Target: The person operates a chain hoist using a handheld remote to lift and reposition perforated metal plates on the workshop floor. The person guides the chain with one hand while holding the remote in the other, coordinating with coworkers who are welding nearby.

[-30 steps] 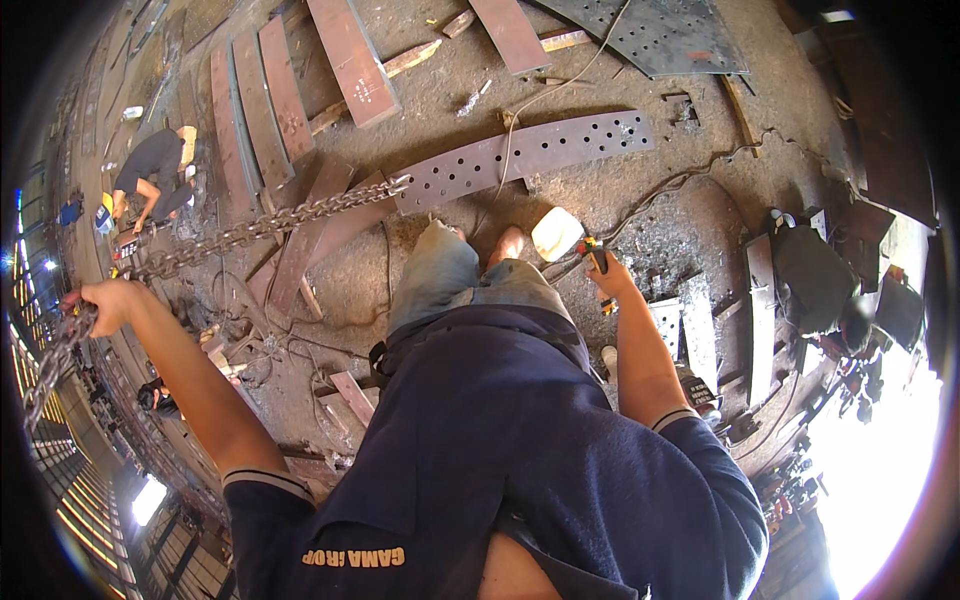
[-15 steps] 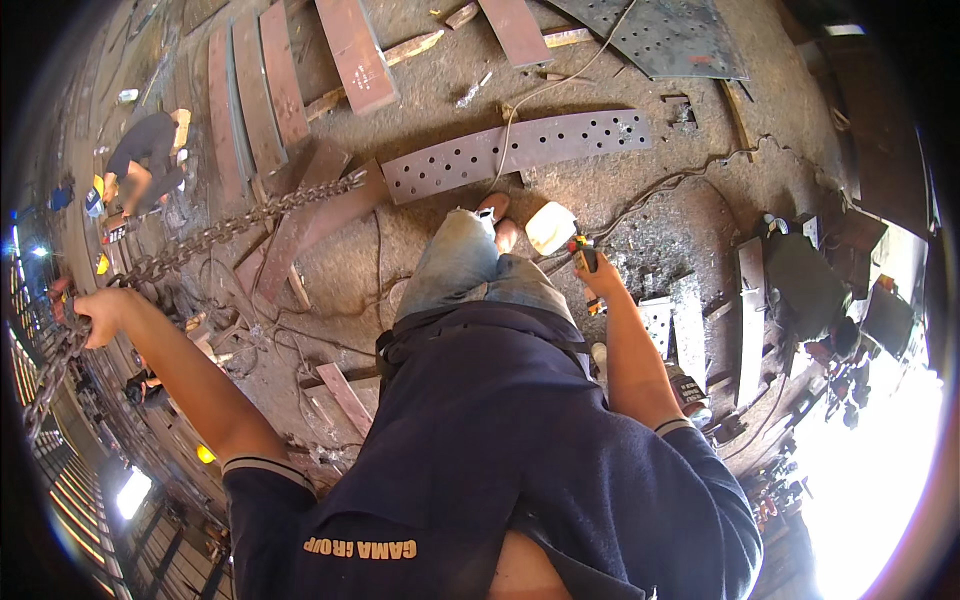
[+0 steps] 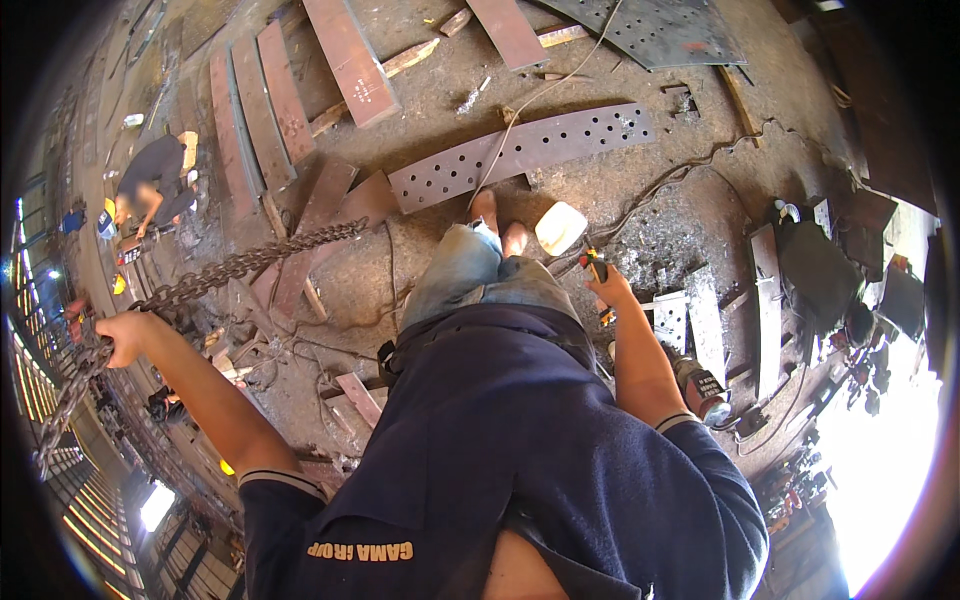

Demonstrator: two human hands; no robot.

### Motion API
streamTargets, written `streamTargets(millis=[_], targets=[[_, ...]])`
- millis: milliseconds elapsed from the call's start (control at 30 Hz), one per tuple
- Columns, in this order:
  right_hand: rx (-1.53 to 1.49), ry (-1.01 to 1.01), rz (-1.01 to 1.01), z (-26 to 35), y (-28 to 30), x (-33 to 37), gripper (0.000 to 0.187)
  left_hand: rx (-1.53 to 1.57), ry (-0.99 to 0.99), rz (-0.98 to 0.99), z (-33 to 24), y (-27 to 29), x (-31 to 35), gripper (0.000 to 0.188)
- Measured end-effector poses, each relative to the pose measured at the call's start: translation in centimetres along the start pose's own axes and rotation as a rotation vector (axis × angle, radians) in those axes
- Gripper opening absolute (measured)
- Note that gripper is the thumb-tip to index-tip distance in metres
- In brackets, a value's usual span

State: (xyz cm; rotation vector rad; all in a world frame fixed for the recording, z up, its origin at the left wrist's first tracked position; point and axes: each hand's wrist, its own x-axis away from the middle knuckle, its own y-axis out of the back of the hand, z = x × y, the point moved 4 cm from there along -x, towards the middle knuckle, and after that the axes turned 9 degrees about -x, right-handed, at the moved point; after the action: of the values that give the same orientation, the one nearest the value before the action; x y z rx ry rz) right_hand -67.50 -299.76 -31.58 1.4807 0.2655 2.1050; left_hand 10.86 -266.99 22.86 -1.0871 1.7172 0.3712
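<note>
My left hand [image 3: 122, 338] is closed around a heavy, rusty steel chain [image 3: 250, 262] at the left. The chain slants from past my hand toward the middle of the floor, its end hanging near the brown steel plates. At my right side, my right hand [image 3: 610, 288] is wrapped around a small yellow-and-black handheld control [image 3: 597, 267] with coloured buttons, held upright. A whitish plastic container [image 3: 561, 228] sits on the floor just beyond it. A long perforated steel plate [image 3: 520, 152] lies in front of my feet.
Another person [image 3: 155, 180] crouches at the far left among steel strips. Brown steel plates [image 3: 350, 60] rest on timber blocks ahead. Cables [image 3: 690, 172] trail over the floor. To the right are metal offcuts [image 3: 768, 310], a large can [image 3: 703, 392] and a dark draped bundle [image 3: 812, 272].
My left hand, still round the chain, has come slightly inward and nearer. My right hand with the control sits slightly nearer and further right. The view has shifted a little, and my feet show more.
</note>
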Motion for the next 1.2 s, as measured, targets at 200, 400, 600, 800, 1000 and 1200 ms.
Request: streamTargets(millis=[200,400,600,800,1000,1200], targets=[[-0.006,-0.025,0.029,0.7,0.3,-1.7,0.07,-0.044,0.066,0.016,-1.3,1.4,1.2,0.041],[-0.014,0.079,0.021,3.2,0.8,-4.2,0.073,0.054,0.073,0.068,-4.1,2.5,2.1,0.034],[-0.042,0.067,-0.011,3.6,1.0,-5.3,0.077,0.248,0.135,0.208,-9.7,2.3,5.2,0.033],[-0.124,0.017,-0.029,1.6,0.3,-5.1,0.08,0.3,0.201,0.364,-14.7,-0.5,8.8,0.036],[-0.111,-0.044,-0.041,-1.3,-1.5,-3.9,0.079,0.46,0.315,0.471,-20.6,-3.0,12.8,0.03],[-0.171,-0.087,-0.105,-4.4,-3.7,-2.7,0.078,0.399,0.344,0.576,-24.2,-6.0,14.9,0.044]])
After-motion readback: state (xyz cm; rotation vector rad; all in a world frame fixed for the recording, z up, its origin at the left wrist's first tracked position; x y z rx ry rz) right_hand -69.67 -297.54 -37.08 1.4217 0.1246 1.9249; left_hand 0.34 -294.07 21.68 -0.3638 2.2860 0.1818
